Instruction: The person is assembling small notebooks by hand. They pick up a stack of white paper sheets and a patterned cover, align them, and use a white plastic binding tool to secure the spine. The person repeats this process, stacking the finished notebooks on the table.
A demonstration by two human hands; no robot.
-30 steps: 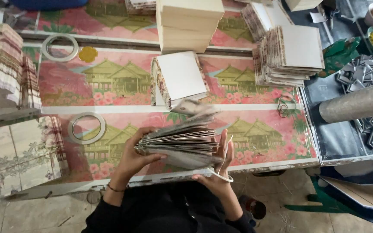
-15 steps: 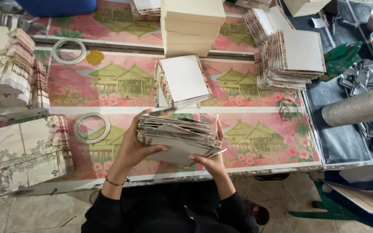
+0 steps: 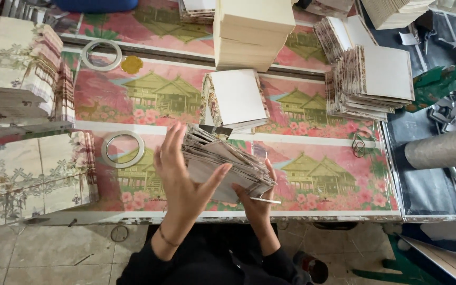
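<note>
A thick stack of folded grey-and-cream printed cards point(image 3: 222, 161) is held just above the near edge of the table point(image 3: 317, 206). My right hand point(image 3: 257, 198) grips it from underneath at the near right corner. Spread flat against the stack's left side, my left hand point(image 3: 180, 177) has its fingers apart and pointing away from me. The stack tilts, its far left corner raised. Just beyond it lies another pile of cards point(image 3: 233, 100) with a plain cream face up.
Tall cream stack point(image 3: 252, 31) at the back middle. More card piles right point(image 3: 373, 79) and floral-printed piles left point(image 3: 38, 174). Two tape rings point(image 3: 123, 149), point(image 3: 101, 54) lie left. A grey roll point(image 3: 442, 149) and metal bits sit on the right.
The card stack has turned from lying flat to tilted, its left end raised. My left hand has opened and moved from gripping the left end to pressing flat against its side.
</note>
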